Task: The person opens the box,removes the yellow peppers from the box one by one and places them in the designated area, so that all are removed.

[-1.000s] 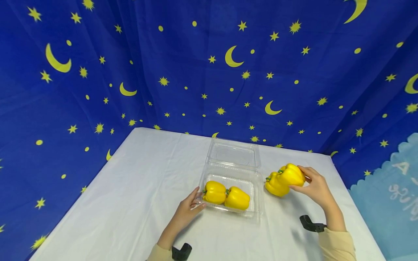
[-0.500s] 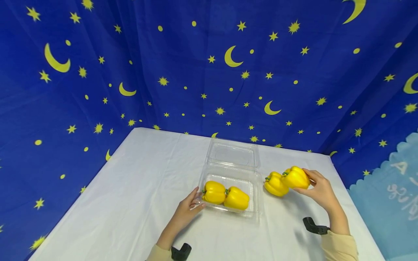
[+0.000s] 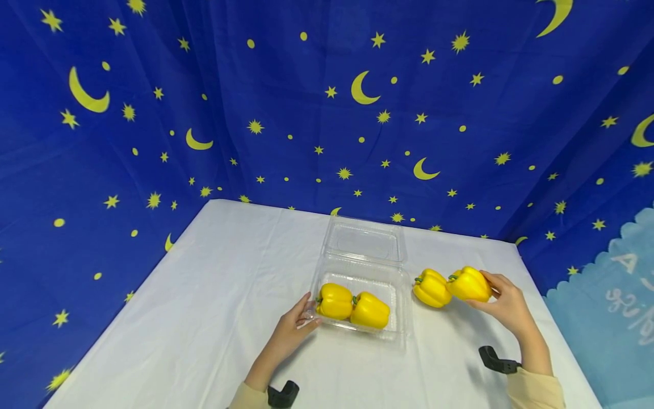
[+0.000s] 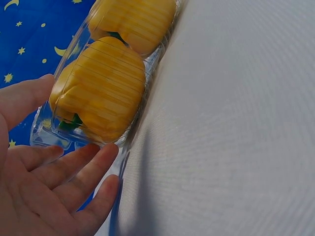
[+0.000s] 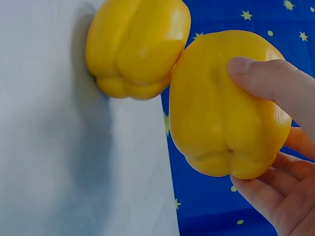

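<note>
Right hand (image 3: 504, 304) first: its thumb and fingers are clamped on a yellow bell pepper (image 3: 469, 284), which is held up off the cloth. In the right wrist view the thumb presses one side and the fingers support the other. Compared with a second ago, hand and pepper have shifted to the right and nearer the person. Back then the held pepper covered part of a second pepper (image 3: 431, 288); now that one shows almost whole just beside it, lying on the cloth, and whether the two touch is unclear.

Left hand (image 3: 292, 326) has its fingers spread, thumb apart from them, touching the near left corner of a clear plastic container (image 3: 402, 287), as it did earlier. Two more yellow peppers (image 3: 370, 311) lie side by side along the container's near wall, unchanged. Its lid (image 3: 364, 241) lies folded open on the far side. Beneath is a white tablecloth (image 3: 245, 272); behind hangs a blue curtain (image 3: 291, 79) with yellow moons and stars.
</note>
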The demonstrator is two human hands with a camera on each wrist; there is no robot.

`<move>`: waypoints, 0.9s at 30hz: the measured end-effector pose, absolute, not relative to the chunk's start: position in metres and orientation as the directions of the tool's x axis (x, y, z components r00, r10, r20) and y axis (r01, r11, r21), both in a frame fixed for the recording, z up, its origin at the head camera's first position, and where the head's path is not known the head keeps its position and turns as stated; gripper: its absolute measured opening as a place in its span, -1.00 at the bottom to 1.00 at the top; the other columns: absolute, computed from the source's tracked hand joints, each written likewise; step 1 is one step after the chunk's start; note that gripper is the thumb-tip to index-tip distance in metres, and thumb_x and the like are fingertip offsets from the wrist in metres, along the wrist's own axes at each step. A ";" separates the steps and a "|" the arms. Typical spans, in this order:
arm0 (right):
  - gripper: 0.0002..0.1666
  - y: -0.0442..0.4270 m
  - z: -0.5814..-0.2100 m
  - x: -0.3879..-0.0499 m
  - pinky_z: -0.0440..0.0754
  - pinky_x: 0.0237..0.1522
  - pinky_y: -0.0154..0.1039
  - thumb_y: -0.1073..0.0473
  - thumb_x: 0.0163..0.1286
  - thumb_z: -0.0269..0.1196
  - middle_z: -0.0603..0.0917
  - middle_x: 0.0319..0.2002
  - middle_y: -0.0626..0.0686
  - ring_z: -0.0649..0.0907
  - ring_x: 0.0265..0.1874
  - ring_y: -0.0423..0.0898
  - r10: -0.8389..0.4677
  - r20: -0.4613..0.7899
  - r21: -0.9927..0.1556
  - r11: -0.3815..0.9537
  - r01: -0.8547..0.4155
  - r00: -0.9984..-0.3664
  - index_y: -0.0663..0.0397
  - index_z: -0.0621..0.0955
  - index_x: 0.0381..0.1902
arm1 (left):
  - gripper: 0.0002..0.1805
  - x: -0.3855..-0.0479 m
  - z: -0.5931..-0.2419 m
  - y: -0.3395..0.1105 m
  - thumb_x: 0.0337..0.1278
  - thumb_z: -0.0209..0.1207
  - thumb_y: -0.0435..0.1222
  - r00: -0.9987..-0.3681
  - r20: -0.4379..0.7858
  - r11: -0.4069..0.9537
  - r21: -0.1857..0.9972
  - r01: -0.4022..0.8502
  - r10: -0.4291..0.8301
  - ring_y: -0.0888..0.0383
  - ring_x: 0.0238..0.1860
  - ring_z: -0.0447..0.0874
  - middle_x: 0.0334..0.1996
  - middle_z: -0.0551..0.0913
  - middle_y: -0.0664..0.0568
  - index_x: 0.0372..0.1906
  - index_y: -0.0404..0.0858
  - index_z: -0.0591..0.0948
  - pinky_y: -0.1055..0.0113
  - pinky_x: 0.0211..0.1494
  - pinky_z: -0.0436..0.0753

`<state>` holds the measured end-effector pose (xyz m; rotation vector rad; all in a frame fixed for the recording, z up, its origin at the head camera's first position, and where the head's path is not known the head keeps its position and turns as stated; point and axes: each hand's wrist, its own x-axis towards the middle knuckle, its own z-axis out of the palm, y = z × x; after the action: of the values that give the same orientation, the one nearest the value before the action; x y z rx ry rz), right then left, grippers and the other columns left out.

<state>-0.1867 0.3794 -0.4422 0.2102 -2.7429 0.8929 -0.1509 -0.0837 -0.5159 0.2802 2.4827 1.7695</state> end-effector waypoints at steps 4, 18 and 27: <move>-0.12 0.382 -0.445 -0.185 0.27 -0.14 -0.92 0.14 -0.01 0.51 0.54 0.00 0.35 0.24 -0.13 -0.76 -0.059 0.282 -0.574 0.790 -0.217 -0.958 0.49 0.41 0.20 | -0.21 -0.151 -0.516 -0.084 0.22 0.20 -0.12 -0.980 0.041 0.310 0.945 0.100 0.193 -0.12 0.15 0.55 0.26 0.46 -0.28 0.42 -0.39 0.18 0.05 0.23 0.54; -0.10 0.393 -0.449 -0.179 0.31 -0.19 -0.91 0.10 0.00 0.51 0.54 0.02 0.35 0.32 -0.12 -0.62 -0.014 0.248 -0.557 0.816 -0.154 -0.969 0.47 0.41 0.20 | -0.22 -0.150 -0.516 -0.084 0.21 0.20 -0.13 -0.980 0.039 0.299 0.949 0.098 0.194 -0.14 0.18 0.53 0.26 0.45 -0.29 0.42 -0.39 0.19 0.02 0.24 0.52; -0.09 0.396 -0.459 -0.174 0.61 -0.12 -0.57 0.13 0.00 0.50 0.52 0.03 0.38 0.50 0.02 0.28 -0.001 0.199 -0.545 0.831 -0.111 -0.980 0.50 0.39 0.21 | -0.22 -0.150 -0.517 -0.084 0.21 0.21 -0.16 -0.980 0.030 0.280 0.956 0.084 0.194 -0.12 0.18 0.53 0.27 0.45 -0.28 0.42 -0.38 0.18 0.03 0.24 0.52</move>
<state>-0.1739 0.3964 -0.4590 0.0875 -2.8220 0.8567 -0.1504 -0.0838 -0.5169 0.2664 2.4373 1.8123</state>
